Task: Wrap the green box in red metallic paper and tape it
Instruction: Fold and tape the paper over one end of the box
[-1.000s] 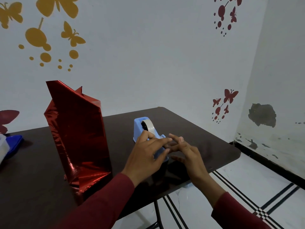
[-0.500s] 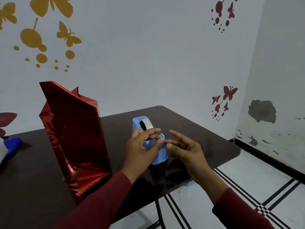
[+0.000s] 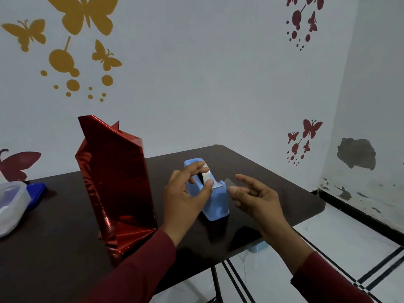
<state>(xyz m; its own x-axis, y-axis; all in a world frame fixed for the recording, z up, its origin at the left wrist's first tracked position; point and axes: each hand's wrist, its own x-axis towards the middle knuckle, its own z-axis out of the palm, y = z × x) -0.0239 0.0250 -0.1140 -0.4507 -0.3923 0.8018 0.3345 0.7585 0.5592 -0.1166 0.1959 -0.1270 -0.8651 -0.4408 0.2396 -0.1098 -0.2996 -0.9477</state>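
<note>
Upright on the dark table [image 3: 273, 171] stands the box in red metallic paper [image 3: 115, 182], its top flaps still unfolded, just left of the blue tape dispenser [image 3: 215, 202]. Around the dispenser's top curls the left hand [image 3: 188, 193], fingers and thumb gripping beside the tape roll [image 3: 206, 176]. Right of the dispenser, the right hand [image 3: 254, 197] pinches a clear tape strip [image 3: 229, 183] at its fingertips, other fingers extended. Far left of the dispenser sits a plastic container [image 3: 11, 204].
</note>
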